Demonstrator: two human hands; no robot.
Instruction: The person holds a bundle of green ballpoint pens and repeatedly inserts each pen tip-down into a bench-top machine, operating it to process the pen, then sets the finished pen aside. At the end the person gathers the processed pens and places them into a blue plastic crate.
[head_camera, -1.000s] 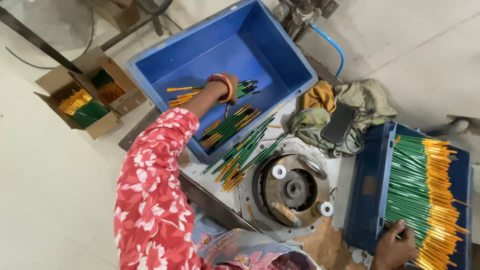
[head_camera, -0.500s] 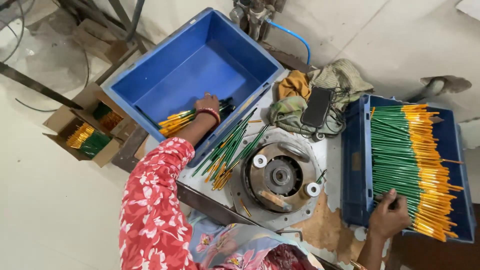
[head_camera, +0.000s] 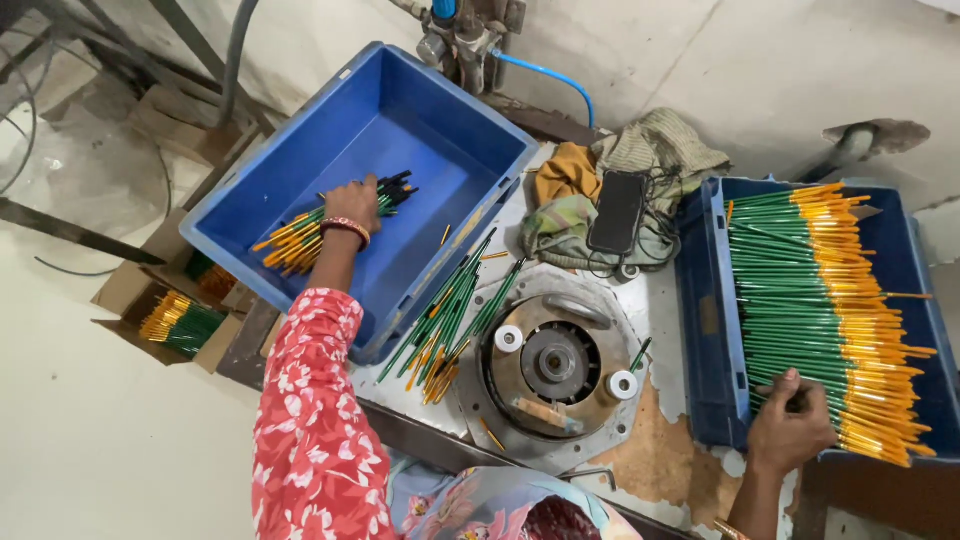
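My left hand (head_camera: 352, 199) reaches into a big blue crate (head_camera: 440, 130) and grips a bundle of green pencils (head_camera: 310, 228) with orange ends, lying low in the crate's left part. My right hand (head_camera: 790, 425) rests on the near edge of a second blue tray (head_camera: 708, 330) at the right, its fingers on a wide layer of green and orange pencils (head_camera: 820, 300); whether it grips any is unclear. A loose heap of pencils (head_camera: 450, 315) lies on the bench between the crate and a round metal machine disc (head_camera: 555, 365).
A black phone (head_camera: 617, 212) lies on crumpled cloths (head_camera: 640, 165) behind the disc. A cardboard box with more pencils (head_camera: 175, 320) sits on the floor at the left. A blue hose (head_camera: 555, 78) and pipes stand at the back.
My left hand has carried its bundle of pencils leftward and lower into the crate. My right hand has settled on the near pencils in the right tray. The view has shifted.
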